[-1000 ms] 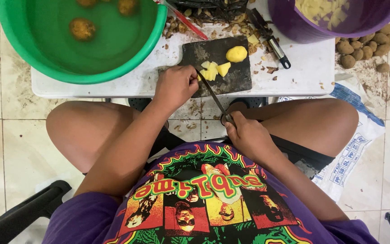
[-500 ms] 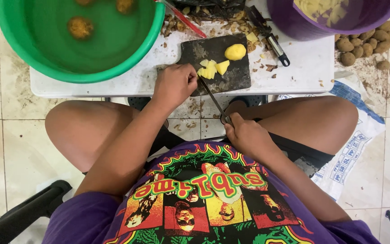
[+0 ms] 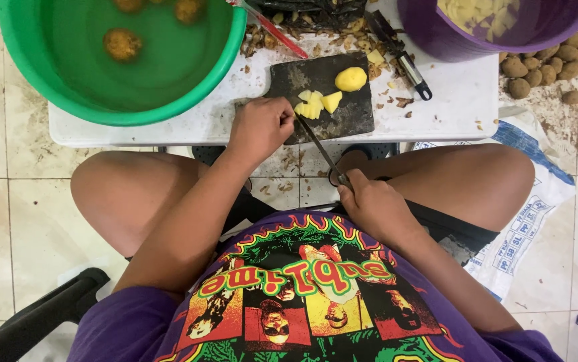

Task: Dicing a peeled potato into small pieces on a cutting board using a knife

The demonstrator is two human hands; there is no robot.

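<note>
Right hand (image 3: 374,204) is gripping the handle of a long thin-bladed knife (image 3: 319,149), its tip reaching yellow peeled potato pieces (image 3: 314,106) lying on a dark rectangular cutting board (image 3: 352,117); left hand (image 3: 260,125), fingers curled, is pressing beside the pieces on the white desk (image 3: 460,107), near a green water-filled basin (image 3: 47,80).

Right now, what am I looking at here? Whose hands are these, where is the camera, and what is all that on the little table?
No machine: a camera on a seated person's head looks down at their lap and hands. The right hand grips a knife whose tip reaches the dark cutting board. The left hand rests at the board's edge by the cut yellow potato pieces. On the white table also stand a green basin of water with potatoes, a purple bucket, and a peeler among peelings.
</note>
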